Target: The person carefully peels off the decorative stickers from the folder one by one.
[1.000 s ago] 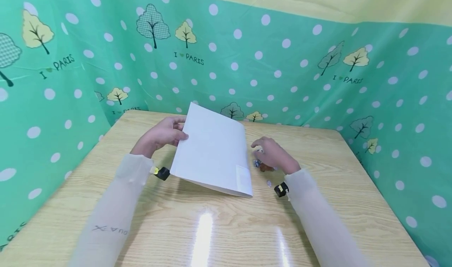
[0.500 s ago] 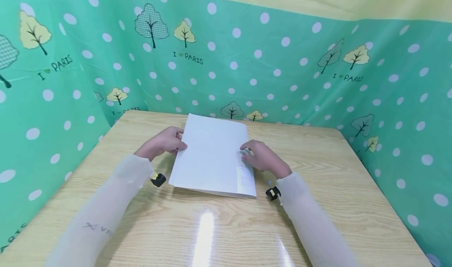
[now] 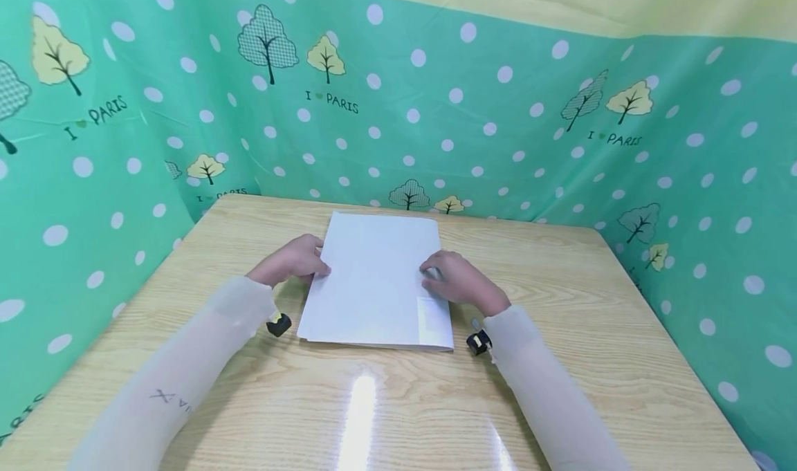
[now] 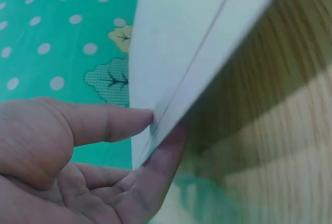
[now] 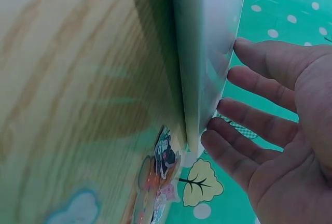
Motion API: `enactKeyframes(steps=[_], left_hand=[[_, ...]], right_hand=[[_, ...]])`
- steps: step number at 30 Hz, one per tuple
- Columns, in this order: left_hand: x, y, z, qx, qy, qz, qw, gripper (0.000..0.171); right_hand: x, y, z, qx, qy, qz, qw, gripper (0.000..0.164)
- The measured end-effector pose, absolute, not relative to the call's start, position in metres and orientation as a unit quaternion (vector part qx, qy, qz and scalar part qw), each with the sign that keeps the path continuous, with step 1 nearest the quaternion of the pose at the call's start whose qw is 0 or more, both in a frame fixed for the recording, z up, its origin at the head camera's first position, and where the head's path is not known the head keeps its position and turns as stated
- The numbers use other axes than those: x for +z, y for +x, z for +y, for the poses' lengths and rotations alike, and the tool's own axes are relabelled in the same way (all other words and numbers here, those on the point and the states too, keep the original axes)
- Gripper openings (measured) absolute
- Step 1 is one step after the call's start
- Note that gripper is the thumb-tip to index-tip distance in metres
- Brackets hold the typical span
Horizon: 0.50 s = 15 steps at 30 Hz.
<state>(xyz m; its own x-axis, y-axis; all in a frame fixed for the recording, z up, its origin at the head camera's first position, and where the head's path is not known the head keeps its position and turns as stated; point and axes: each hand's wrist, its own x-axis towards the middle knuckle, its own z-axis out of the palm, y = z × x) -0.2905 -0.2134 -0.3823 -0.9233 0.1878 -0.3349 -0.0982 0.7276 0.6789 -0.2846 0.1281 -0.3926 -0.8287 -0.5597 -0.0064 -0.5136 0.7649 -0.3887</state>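
A thin white booklet (image 3: 373,284) with a pale rectangle at its near right corner lies almost flat on the table in the head view. My left hand (image 3: 295,258) pinches its left edge, thumb (image 4: 124,120) on the cover and fingers (image 4: 155,182) underneath, as the left wrist view shows. On the opposite side my right hand (image 3: 459,277) has its fingertips right at the cover near the right edge, the fingers spread and loosely bent in the right wrist view. Small cartoon stickers (image 5: 164,154) lie on the table by that edge, mostly hidden from the head camera.
The wooden table (image 3: 591,319) runs back to a green dotted curtain (image 3: 411,111). A small pale cloud-shaped sticker (image 5: 78,208) lies near my right wrist. Both wrists carry small black cameras. Glare streaks cross the table's front.
The booklet has come down from a tilted, lifted pose to nearly flat. My left hand has lowered with it. My right hand has moved left from over the stickers to the booklet's right edge.
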Motion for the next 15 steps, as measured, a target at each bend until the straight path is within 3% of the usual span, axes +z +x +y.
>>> enactKeyframes(steps=[7,15], left_hand=[[-0.3876,-0.2894,-0.2129,0.294,0.011,0.939,0.181,0.03],[-0.3926,-0.2893,-0.2087,0.257,0.042,0.952,0.161,0.042]], right_hand=[[-0.3924,-0.2832,0.1253,-0.177,-0.297,0.936,0.065,0.035],[-0.3915,-0.2807,0.1253,-0.171,-0.291,0.939,0.066,0.036]])
